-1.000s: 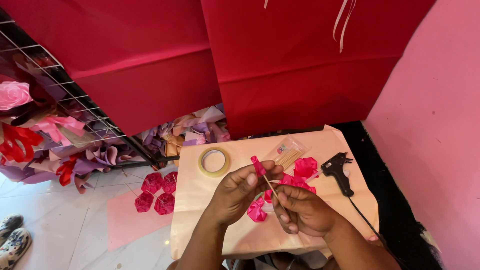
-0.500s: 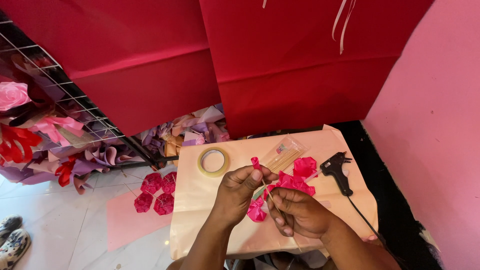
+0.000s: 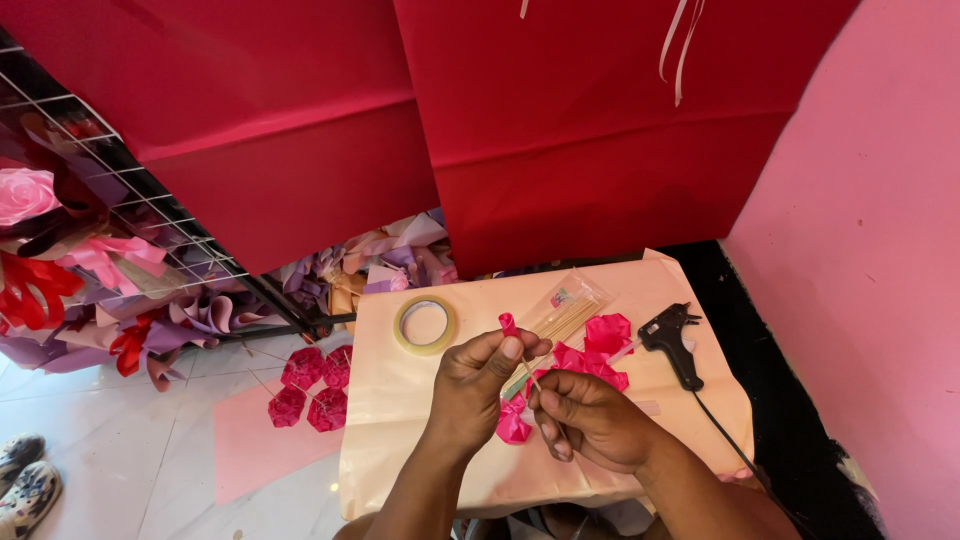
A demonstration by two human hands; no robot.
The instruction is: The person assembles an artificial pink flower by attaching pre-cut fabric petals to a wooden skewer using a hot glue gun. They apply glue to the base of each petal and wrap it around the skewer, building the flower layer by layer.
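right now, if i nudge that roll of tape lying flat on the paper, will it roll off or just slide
The roll of tape lies flat on its side, so it would probably slide, not roll. It looks like a thin open ring, likely light and easy to push. The paper sheet under it looks smooth and a little wrinkled, so the paper might shift with it.

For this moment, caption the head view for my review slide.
Left hand pinches a pink bud on a stick, right hand below, beside tape roll and glue gun.
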